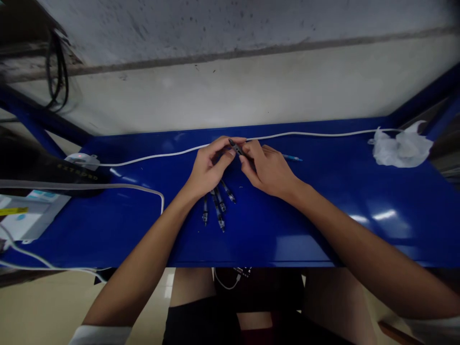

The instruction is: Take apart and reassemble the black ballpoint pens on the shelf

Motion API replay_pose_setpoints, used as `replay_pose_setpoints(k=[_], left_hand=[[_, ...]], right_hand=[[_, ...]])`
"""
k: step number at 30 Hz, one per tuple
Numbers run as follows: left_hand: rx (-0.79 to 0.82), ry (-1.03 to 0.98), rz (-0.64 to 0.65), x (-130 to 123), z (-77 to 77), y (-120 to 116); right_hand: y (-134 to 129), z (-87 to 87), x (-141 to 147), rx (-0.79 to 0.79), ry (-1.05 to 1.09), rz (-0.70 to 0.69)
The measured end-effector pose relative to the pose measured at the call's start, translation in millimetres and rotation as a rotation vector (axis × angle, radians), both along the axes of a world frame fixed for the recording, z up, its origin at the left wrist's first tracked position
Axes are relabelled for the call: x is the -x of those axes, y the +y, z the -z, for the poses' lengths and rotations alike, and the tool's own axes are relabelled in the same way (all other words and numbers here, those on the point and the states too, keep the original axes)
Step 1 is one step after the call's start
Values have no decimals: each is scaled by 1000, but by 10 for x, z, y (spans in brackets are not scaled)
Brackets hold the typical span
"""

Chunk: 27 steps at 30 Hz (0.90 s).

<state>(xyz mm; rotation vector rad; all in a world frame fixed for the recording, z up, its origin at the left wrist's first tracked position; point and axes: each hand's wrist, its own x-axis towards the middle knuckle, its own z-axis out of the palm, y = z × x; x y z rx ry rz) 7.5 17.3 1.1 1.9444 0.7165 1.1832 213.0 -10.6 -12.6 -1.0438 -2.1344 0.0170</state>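
Gripping a dark pen [236, 147] between both hands [230, 155] mid-frame, above the blue desk [262, 220], near clear pens [217, 211].

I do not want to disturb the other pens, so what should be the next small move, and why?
Perhaps raise the left hand and right hand slightly, keeping the dark pen between them: loose pens lie partly hidden by the left, and a blue-tipped pen shows just beyond the right.
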Motion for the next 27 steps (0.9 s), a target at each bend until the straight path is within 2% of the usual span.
replay_pose_setpoints(k=[4,10,14,17,21,27], left_hand=[[98,-119,19,-30,-21,-6],[145,-289,7,-97,-68,-29],[180,-331,7,-104,-121,-53],[131,-306,-20,-99,-131,-51],[91,-287,-87,-96,-84,-21],[95,-389,-254,-80,79,89]], right_hand=[[19,50,-19,97,33,-58],[51,62,-85,186,70,-91],[54,48,-119,197,60,-93],[50,47,-127,173,54,-72],[39,66,-105,166,46,-66],[11,83,-46,207,-32,-44]])
